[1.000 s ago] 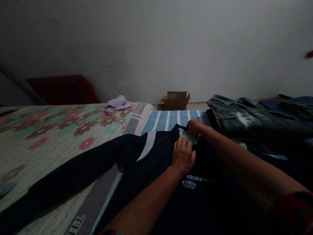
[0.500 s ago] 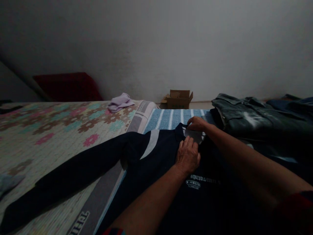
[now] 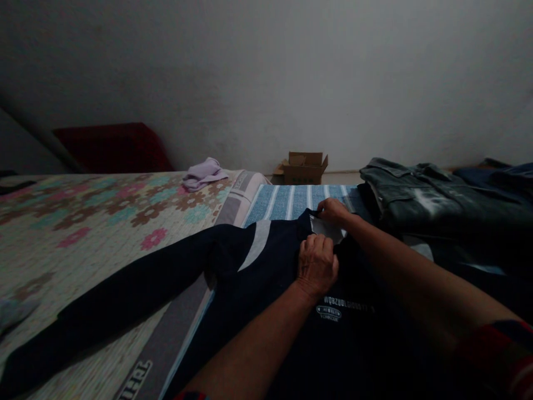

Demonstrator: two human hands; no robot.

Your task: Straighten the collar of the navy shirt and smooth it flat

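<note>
A dark navy long-sleeved shirt (image 3: 266,283) lies spread out front up, with a pale band at one shoulder and white lettering on the chest. Its left-hand sleeve stretches toward the lower left. At the front of the collar, my left hand (image 3: 317,265) has its fingers curled onto the collar edge. My right hand (image 3: 333,211) pinches the back of the collar, beyond the left hand. Between the two hands the pale inside of the neck shows. Dark cloth and shadow hide the shirt's right side.
A floral bed cover (image 3: 104,222) lies under the sleeve, beside a blue striped cloth (image 3: 287,201). A lilac cloth (image 3: 205,173) rests at the far edge. Dark folded denim (image 3: 441,194) is piled on the right. Behind, an opened cardboard box (image 3: 303,168) stands near the wall.
My left hand's fingers have curled in more at the collar front. My right hand stays at the back of the collar, and the shirt lies almost as before.
</note>
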